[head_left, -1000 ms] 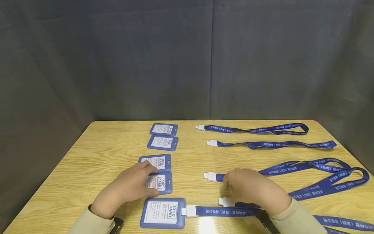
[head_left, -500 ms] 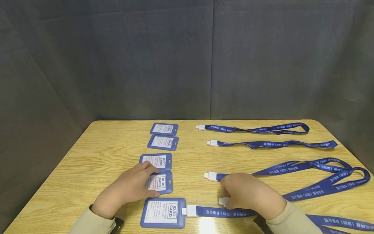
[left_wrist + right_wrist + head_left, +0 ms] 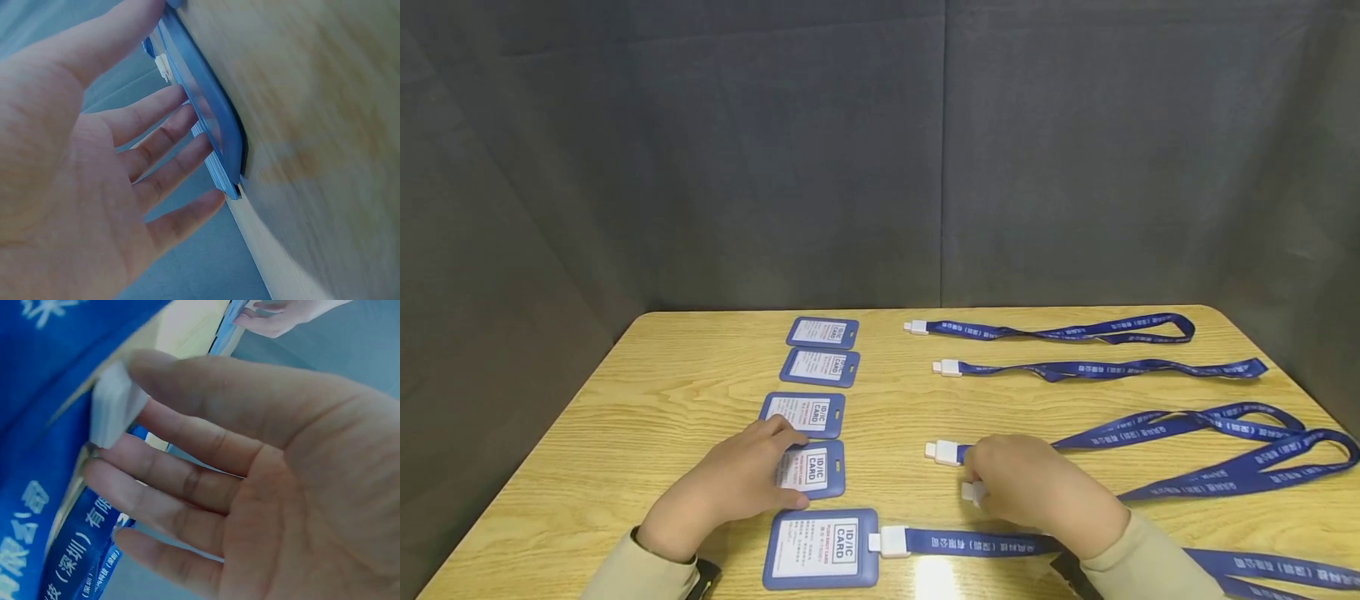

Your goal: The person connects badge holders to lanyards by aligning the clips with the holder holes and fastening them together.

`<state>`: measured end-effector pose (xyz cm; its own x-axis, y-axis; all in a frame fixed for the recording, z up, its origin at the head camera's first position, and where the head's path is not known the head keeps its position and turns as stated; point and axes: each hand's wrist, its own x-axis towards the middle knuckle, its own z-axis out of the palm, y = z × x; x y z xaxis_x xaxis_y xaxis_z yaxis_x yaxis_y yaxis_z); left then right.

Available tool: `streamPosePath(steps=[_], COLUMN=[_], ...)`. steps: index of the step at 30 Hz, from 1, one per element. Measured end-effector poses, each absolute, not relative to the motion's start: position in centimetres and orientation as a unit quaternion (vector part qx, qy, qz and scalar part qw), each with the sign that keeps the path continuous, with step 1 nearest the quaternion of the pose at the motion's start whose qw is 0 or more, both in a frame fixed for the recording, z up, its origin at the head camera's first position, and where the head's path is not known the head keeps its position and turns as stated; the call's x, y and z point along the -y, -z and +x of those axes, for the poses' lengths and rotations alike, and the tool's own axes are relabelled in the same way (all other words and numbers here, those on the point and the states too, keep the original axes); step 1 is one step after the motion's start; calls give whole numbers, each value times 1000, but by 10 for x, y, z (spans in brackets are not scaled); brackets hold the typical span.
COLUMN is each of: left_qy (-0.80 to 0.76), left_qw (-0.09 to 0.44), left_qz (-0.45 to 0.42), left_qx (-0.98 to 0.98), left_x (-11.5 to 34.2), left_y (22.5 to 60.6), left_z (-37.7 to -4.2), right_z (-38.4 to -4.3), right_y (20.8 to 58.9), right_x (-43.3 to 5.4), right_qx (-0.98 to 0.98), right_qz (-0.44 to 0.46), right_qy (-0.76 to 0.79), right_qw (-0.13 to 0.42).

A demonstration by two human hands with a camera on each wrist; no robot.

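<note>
1. Across the table [image 3: 662, 417], the step in hand looks like bringing one lanyard's end to a badge. Take the joined card holder [image 3: 820, 548] nearest you as landmark.
2. The blue strap [image 3: 1213, 483], apparently that of the lanyard you hold, slants rightward and away, well right of the joined card holder; your hand hides its start.
3. Your right hand [image 3: 1030, 492], right of the joined card holder and beyond it, pinches the white clip [image 3: 112, 409] between thumb and fingers.
4. Your left hand [image 3: 745, 471], beyond the joined card holder and to its left, spreads loosely across the loose card holder [image 3: 812, 468], touching it.
5. The loose card holder sits just beyond the joined one, long axis left to right, its slot [image 3: 839, 466] end facing right.
6. The white clip's tongue points left, long axis likewise; the next move likely calls for guiding it leftward, level with the slot, while you steady the holder.
</note>
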<state>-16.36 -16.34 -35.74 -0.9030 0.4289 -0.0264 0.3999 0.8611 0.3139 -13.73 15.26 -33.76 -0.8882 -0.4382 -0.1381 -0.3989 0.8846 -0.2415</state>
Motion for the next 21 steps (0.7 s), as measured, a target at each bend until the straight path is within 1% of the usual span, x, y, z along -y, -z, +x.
streamPosePath(steps=[7, 14, 21], left_qy=[-154, -153, -157], left_qw=[50, 47, 40], left_qz=[208, 219, 224], left_qx=[-964, -963, -961], left_x=[163, 164, 164], left_y=[358, 358, 360], left_z=[-162, -162, -164], right_z=[-137, -137, -139], right_y=[340, 341, 343], right_x=[-151, -149, -143], right_qx=[-960, -969, -960], right_qz=[-256, -221, -270], right_qy=[103, 87, 64], right_qw=[55, 62, 34])
